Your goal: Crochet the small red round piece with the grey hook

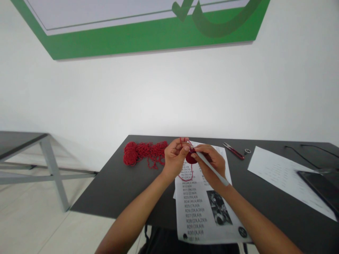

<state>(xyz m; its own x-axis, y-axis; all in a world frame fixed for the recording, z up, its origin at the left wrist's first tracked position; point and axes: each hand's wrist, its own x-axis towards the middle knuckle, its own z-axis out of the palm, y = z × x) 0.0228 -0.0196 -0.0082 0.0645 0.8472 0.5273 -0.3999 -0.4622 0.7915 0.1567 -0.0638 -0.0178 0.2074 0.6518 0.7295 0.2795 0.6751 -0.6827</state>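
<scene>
"Above the white printed paper sheet [194,211], why that hold?"

"The left hand [173,160] pinches the round dark-red crocheted piece [191,158], thin red yarn [184,138] looped over its fingers, probably for tension; the right hand [215,161] grips a slim grey-handled hook [215,171], likely for control."

- Tabletop [113,190]: dark, matt, smooth.
- Yarn [152,151]: fibrous, matt, rough where looped.
- Tool handle [213,170] in my grip: grey, smooth, seemingly plastic.
- Printed sheet [196,208]: paper, matt.
- Snips [234,151]: metal blades, smooth red body.
- Device [321,190]: I record a dark, smooth, glossy face.
- Wall [159,91]: matt, smooth.
</scene>
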